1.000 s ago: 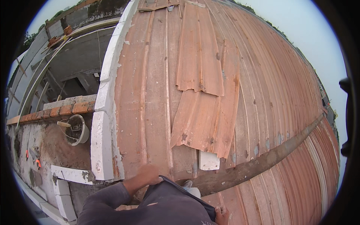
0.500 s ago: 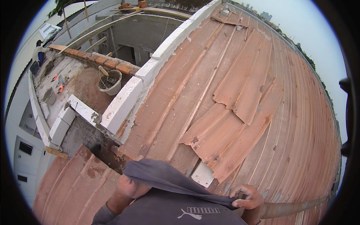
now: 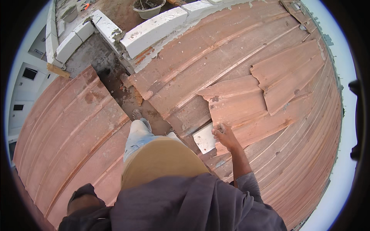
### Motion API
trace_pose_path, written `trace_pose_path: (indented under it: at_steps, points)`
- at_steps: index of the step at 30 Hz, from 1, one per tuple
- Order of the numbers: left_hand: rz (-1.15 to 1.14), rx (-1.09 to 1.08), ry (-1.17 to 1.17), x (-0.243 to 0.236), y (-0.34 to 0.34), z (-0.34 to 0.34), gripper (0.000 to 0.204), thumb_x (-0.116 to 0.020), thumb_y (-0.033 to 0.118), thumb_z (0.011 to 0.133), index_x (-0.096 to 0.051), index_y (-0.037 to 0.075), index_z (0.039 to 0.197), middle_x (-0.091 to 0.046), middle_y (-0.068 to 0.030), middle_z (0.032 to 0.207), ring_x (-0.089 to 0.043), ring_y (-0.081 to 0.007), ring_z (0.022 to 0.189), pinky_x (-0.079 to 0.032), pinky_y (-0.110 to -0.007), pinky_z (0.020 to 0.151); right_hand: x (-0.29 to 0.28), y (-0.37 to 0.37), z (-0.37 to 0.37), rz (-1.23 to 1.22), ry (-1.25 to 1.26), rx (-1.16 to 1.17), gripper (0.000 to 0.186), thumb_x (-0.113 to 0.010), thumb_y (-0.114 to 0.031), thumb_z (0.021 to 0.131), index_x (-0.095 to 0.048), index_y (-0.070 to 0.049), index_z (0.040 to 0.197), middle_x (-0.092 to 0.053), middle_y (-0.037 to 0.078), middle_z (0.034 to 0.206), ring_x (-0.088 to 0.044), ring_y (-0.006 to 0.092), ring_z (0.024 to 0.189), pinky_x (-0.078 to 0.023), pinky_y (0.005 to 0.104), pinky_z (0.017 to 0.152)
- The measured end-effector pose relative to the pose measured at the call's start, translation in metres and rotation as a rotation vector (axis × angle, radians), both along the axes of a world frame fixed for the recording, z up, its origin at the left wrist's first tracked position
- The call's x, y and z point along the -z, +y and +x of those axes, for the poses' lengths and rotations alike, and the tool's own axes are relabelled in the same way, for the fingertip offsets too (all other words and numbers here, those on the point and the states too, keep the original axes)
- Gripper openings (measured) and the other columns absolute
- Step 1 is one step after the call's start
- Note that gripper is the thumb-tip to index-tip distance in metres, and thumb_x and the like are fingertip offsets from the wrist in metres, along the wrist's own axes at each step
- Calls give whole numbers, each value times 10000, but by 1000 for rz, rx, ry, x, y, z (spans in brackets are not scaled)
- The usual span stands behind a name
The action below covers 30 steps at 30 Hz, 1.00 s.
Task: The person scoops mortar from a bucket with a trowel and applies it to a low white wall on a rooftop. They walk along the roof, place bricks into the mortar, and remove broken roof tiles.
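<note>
My right hand (image 3: 222, 134) is over the edge of a loose rusty sheet (image 3: 235, 104), beside a white board (image 3: 204, 139). Its fingers are curled, with nothing visible in them. At lower left, bare skin of my left arm or hand (image 3: 83, 204) shows among dark cloth, its fingers hidden. My grey shirt (image 3: 192, 204) lies bunched up at chest height, and a khaki garment (image 3: 162, 161) shows beneath it. My jeans (image 3: 137, 136) and one shoe (image 3: 137, 114) are visible at a dark, dirty gap in the roof.
Ribbed reddish roofing (image 3: 65, 127) lies either side of the gap (image 3: 119, 92). A low white block parapet (image 3: 154, 29) borders a rough ledge with a mortar bucket (image 3: 148, 12). Past the left roof edge is a lower white building (image 3: 27, 92).
The view has swung downward. The grey shirt's hem is higher, exposing the khaki layer. My right hand has moved from the hem out over the sheet; my left has dropped back among the cloth.
</note>
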<state>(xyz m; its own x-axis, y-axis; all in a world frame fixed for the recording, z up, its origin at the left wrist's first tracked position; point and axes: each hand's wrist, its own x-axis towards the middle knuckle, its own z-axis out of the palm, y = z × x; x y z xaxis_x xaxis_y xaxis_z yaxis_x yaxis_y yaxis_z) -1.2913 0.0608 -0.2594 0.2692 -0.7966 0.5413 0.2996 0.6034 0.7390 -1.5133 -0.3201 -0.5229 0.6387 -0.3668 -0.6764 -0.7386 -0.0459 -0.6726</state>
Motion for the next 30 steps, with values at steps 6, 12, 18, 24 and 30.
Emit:
trace_pose_path:
  at_steps: [6,12,18,24,30]
  points:
    - [-88,30,71,20,32,25,734,-467,571,1077,-529,-76,1419,-608,-216,1399,-607,-312,1262,-484,-419,1085,87,45,-8,44,355,-186,271,-728,-224,954,-656,27,1026,-721,145,873,-712,212,721,-573,361,671]
    - [-176,119,185,42,49,80,787,-494,605,1064,-504,-87,1440,-600,-215,1398,-601,-303,1258,-473,-406,1094,106,58,49,-196,365,-332,268,-729,-209,951,-656,32,1046,-725,149,897,-723,230,743,-589,394,653]
    - [85,-57,261,88,90,162,844,-521,639,1051,-478,-98,1462,-593,-215,1397,-596,-294,1253,-462,-393,1102,107,30,154,-473,138,-619,236,-724,-183,936,-665,29,1024,-728,148,892,-718,236,748,-575,394,660]
    - [556,-79,312,172,183,161,780,-453,655,1067,-652,-54,1325,-629,-244,1393,-559,-308,1378,-452,-421,1144,61,45,246,-324,113,-468,276,-722,-221,927,-673,26,1041,-727,155,890,-712,235,811,-562,393,737]
    - [860,-932,901,244,202,135,612,-597,492,1061,-634,-56,1331,-674,-220,1314,-637,-270,1277,-516,-435,1055,64,71,410,-245,-46,-666,275,-716,-230,928,-684,15,1048,-725,149,907,-699,236,845,-553,392,776]
